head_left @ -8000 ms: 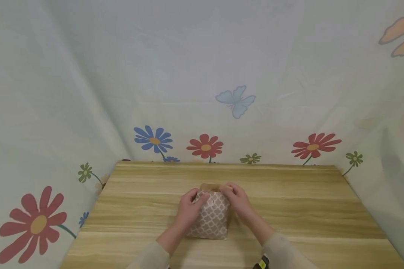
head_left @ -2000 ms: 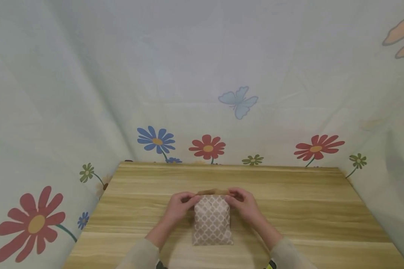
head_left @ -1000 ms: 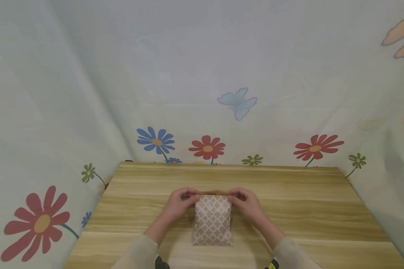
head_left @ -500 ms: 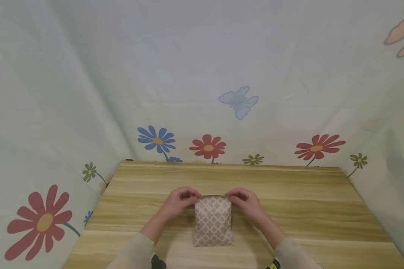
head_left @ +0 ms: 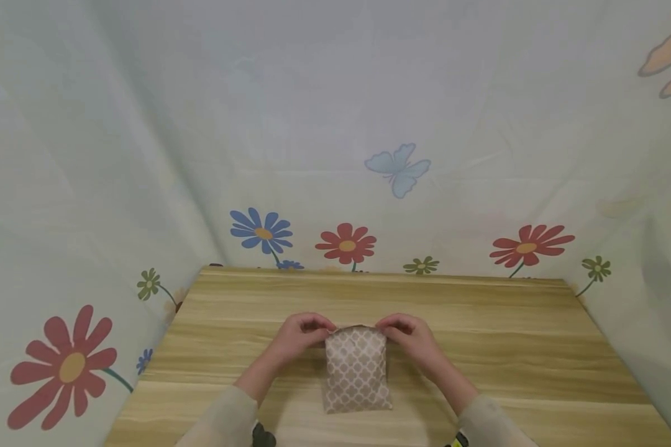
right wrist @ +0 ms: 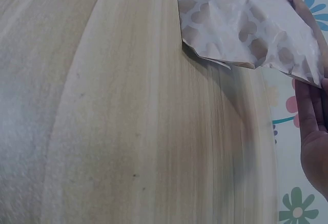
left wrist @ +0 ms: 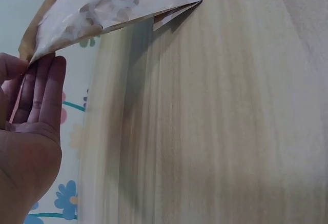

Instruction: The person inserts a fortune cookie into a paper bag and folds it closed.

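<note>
A small paper bag, beige with a white lattice print, is held at the middle of the table. Its far top edge is pinched at both corners. My left hand pinches the left corner between thumb and fingertips, while my right hand grips the right corner likewise. In the left wrist view the paper bag slopes, its lower end near the tabletop, and a plain brown strip shows along the pinched edge. Side folds of the paper bag appear in the right wrist view. Whatever it contains is hidden.
The wooden table extends on both sides of the bag. Behind it and along the sides hangs a pale curtain printed with flowers and butterflies. Dark wrist straps show at both cuffs.
Eight seconds ago the bag sat skewed, with a brown flap standing above its top. That flap has since gone down almost out of sight. Both hands now pinch the top corners, level with each other.
</note>
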The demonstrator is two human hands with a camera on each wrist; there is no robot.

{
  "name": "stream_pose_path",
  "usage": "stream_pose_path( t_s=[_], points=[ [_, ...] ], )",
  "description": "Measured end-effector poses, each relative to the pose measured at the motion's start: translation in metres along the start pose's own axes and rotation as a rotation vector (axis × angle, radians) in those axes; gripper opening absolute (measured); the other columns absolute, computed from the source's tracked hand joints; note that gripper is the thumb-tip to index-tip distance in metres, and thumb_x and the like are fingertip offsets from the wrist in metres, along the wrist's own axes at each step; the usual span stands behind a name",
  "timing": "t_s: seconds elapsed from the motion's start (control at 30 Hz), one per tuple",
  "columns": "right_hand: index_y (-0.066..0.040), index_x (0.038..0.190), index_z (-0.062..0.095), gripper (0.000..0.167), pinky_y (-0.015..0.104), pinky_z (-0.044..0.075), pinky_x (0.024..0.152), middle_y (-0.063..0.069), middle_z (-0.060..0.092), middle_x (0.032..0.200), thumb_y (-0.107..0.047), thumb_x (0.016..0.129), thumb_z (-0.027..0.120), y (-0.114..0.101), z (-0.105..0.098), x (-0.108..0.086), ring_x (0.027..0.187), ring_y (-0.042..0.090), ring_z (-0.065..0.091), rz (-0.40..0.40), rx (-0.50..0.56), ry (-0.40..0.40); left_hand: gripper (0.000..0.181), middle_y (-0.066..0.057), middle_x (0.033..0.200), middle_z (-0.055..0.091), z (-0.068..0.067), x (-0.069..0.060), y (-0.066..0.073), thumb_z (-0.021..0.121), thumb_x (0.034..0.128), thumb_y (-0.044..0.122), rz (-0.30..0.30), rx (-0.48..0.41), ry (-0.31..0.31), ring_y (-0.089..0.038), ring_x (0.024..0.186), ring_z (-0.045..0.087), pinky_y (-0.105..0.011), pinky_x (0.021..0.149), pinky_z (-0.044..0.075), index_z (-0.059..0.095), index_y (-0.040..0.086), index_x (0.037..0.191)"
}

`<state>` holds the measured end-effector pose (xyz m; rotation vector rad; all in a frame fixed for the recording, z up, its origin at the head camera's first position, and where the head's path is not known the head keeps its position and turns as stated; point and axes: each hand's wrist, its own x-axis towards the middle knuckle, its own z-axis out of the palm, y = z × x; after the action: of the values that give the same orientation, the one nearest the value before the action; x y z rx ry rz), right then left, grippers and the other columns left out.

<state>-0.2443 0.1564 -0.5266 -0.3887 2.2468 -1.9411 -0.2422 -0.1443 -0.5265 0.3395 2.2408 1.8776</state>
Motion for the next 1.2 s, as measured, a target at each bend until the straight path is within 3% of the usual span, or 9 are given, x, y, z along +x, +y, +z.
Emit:
stream_pose_path(
  t_s=[0.2,0.37,0.57,0.67,0.77,0.9,1.0,1.2],
  points=[
    [0.002,0.115,0.076,0.017,0.026,0.056,0.095,0.017,0.075,0.121,-0.007,0.102,0.069,0.0,0.0,0.0,0.111,0.016,0.069,-0.015,0.006,-0.003,0.019,-0.014,0.113,0.077,0.002,-0.001,-0.003,0.069,0.1012,0.01,-0.006,-0.001,0.015,-0.021,0.097,0.074,-0.038,0.088,0.064,0.077,-0.004,0.111],
    [0.001,0.114,0.077,0.016,0.026,0.057,0.095,0.016,0.076,0.121,-0.006,0.103,0.068,0.001,-0.001,-0.001,0.111,0.016,0.069,-0.017,-0.007,0.002,0.022,-0.009,0.105,0.078,0.005,0.001,-0.003,0.076,0.1001,0.021,-0.009,0.039,0.048,-0.017,0.092,0.073,-0.032,0.084,0.062,0.079,0.0,0.107],
    [-0.002,0.114,0.078,0.016,0.025,0.057,0.095,0.014,0.076,0.121,-0.007,0.104,0.067,0.002,-0.004,-0.001,0.114,0.019,0.069,-0.033,-0.07,-0.022,0.021,-0.006,0.102,0.078,0.008,0.0,-0.001,0.082,0.0953,0.02,-0.019,0.059,0.059,-0.018,0.09,0.073,-0.04,0.086,0.062,0.078,0.004,0.108],
    [-0.002,0.116,0.078,0.02,0.03,0.057,0.098,0.013,0.075,0.124,-0.004,0.106,0.061,0.0,-0.008,-0.002,0.117,0.022,0.068,-0.037,-0.111,-0.054,0.021,-0.006,0.102,0.078,0.009,0.001,-0.001,0.082,0.0955,0.018,-0.019,0.054,0.052,-0.019,0.09,0.073,-0.041,0.086,0.063,0.078,0.004,0.11],
    [0.0,0.121,0.076,0.028,0.04,0.057,0.103,0.017,0.072,0.129,-0.003,0.108,0.051,-0.004,-0.012,-0.001,0.121,0.025,0.068,-0.023,-0.106,-0.101,0.02,-0.007,0.102,0.077,0.01,0.0,0.0,0.082,0.0955,0.017,-0.013,0.051,0.049,-0.019,0.089,0.072,-0.035,0.083,0.062,0.078,0.004,0.11],
    [0.006,0.129,0.07,0.034,0.049,0.056,0.105,0.026,0.067,0.134,-0.014,0.115,0.046,-0.012,-0.017,0.003,0.122,0.028,0.068,-0.002,-0.085,-0.165,0.019,-0.006,0.102,0.077,0.011,-0.001,0.001,0.082,0.0952,0.017,-0.007,0.054,0.051,-0.019,0.089,0.072,-0.029,0.079,0.061,0.078,0.005,0.109],
    [0.005,0.129,0.07,0.038,0.045,0.058,0.102,0.025,0.069,0.132,-0.026,0.114,0.052,-0.02,-0.017,0.008,0.118,0.024,0.069,-0.006,-0.156,-0.205,0.018,-0.006,0.102,0.077,0.012,-0.001,0.002,0.082,0.0953,0.017,-0.006,0.06,0.052,-0.019,0.089,0.072,-0.029,0.08,0.061,0.078,0.006,0.109],
    [-0.012,0.118,0.08,0.027,0.034,0.055,0.091,0.003,0.077,0.116,-0.032,0.108,0.065,-0.03,-0.013,0.02,0.105,0.018,0.067,-0.059,-0.373,-0.301,0.018,-0.006,0.101,0.077,0.014,-0.001,0.002,0.082,0.0955,0.018,0.008,0.071,0.049,-0.019,0.089,0.073,-0.033,0.081,0.062,0.078,0.006,0.107]
  ],
)
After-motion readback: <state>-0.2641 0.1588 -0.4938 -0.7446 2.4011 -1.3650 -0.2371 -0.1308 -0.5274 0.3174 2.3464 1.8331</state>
